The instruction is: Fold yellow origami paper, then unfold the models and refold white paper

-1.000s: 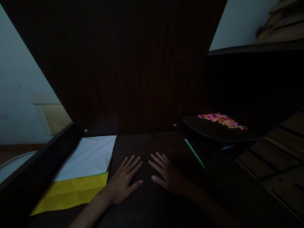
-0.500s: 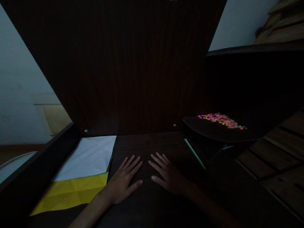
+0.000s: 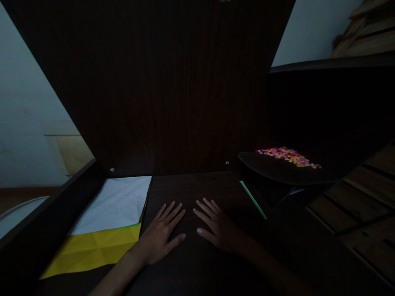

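Palm down on the dark wooden surface (image 3: 191, 185) lies my left hand (image 3: 162, 236), its fingers spread and holding nothing. My right hand (image 3: 217, 228) rests flat a short way to its right, fingers also apart and nothing in them. Left of my left hand is a creased white sheet of paper (image 3: 114, 203), lying over a yellow sheet (image 3: 95, 250) that shows along the near side; my left forearm passes close to the yellow sheet's edge. A thin green and white strip (image 3: 253, 199) lies beyond my right hand, to the right.
A tall dark wooden panel (image 3: 173, 86) rises behind the surface. At the right, a small curved shelf (image 3: 277, 170) bears a heap of small pink, red and yellow pieces (image 3: 286, 156). A raised side board (image 3: 49, 205) runs along the left. Wooden slats (image 3: 364, 201) show at far right.
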A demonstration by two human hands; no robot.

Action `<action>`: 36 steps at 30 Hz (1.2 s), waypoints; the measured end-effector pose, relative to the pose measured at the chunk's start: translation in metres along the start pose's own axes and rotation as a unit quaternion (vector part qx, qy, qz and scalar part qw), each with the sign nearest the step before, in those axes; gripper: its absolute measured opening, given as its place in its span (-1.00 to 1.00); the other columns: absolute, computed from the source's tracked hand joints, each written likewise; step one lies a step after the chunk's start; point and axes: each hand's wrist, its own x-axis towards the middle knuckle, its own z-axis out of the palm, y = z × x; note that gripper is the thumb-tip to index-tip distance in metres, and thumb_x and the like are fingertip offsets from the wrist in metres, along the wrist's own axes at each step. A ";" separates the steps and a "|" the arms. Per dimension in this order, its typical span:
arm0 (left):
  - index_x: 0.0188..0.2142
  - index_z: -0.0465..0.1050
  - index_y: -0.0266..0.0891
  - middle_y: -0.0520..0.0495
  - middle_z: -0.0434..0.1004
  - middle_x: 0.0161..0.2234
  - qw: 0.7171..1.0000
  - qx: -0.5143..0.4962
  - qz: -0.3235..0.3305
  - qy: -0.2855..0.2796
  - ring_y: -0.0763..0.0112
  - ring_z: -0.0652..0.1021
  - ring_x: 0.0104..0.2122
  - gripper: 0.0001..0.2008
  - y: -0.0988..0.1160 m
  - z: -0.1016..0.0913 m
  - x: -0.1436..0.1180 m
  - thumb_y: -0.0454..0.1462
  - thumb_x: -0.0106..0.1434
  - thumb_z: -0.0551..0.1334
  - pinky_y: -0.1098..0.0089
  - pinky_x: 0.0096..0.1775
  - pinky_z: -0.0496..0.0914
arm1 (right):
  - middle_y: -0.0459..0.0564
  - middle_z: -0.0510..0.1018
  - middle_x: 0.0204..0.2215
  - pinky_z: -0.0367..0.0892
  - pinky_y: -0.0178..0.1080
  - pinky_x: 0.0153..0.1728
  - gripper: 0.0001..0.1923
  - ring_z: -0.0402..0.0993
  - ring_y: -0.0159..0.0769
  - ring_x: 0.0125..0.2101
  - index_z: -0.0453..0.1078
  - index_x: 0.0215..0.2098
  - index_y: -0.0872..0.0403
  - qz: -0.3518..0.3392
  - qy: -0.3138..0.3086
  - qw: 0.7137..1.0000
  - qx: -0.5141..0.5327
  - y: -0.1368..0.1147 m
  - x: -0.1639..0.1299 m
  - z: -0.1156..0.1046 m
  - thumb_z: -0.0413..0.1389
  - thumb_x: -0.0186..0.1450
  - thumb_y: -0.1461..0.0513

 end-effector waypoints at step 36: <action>0.24 0.18 -0.37 -0.33 0.21 0.26 0.940 0.125 -0.243 0.205 -0.11 0.18 0.27 -0.36 -0.062 -0.038 -0.020 0.03 0.35 -0.05 -0.06 0.20 0.17 | 0.05 -0.02 0.37 -0.18 0.17 0.30 -0.38 -0.23 -0.02 0.36 0.01 0.35 -0.02 0.003 -0.008 1.000 0.004 -0.002 -0.001 -0.004 -0.05 0.40 -0.03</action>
